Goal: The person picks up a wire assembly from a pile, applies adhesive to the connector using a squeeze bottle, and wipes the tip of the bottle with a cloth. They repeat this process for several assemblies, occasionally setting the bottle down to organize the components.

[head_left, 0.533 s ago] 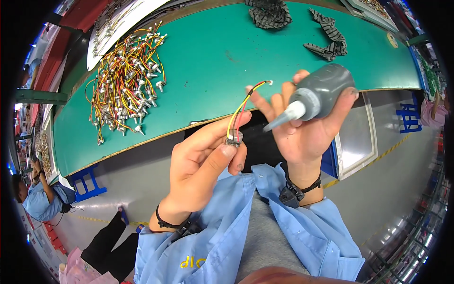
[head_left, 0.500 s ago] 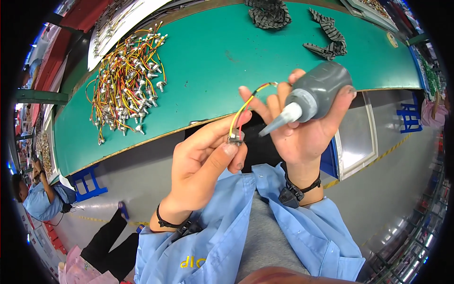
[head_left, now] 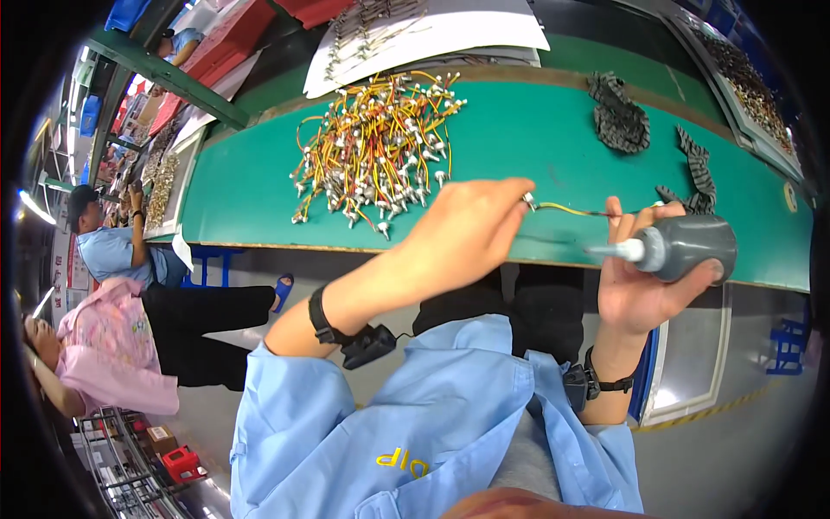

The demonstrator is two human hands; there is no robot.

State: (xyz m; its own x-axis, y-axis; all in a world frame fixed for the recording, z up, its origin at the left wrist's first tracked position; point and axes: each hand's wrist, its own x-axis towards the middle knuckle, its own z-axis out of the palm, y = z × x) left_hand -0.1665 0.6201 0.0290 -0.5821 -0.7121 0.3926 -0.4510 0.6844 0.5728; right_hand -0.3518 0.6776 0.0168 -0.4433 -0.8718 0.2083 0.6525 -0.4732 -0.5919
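Note:
My left hand [head_left: 471, 227] is closed above the front edge of the green bench, pinching a small wired potentiometer [head_left: 528, 200] at its fingertips. From it a thin yellow and dark wire [head_left: 566, 208] stretches across to the raised fingers of my right hand [head_left: 635, 298], near a white end plug. That same hand is wrapped round a dark grey squeeze bottle [head_left: 696, 246], lying nearly level with its narrow nozzle pointing left, below the wire and apart from the potentiometer. My left fingers partly hide the potentiometer.
A heap of wired potentiometers [head_left: 372, 156] lies on the green bench [head_left: 536, 121], left of centre. Two crumpled striped cloths [head_left: 622, 125] are at the right. White boards [head_left: 432, 35] stand behind. At left are a seated person in blue [head_left: 117, 246] and another in pink [head_left: 104, 355].
My hands have moved apart, the left turning over and reaching forward, so the wire is drawn out straight. The bottle has tipped nearer level. The whole view has swung.

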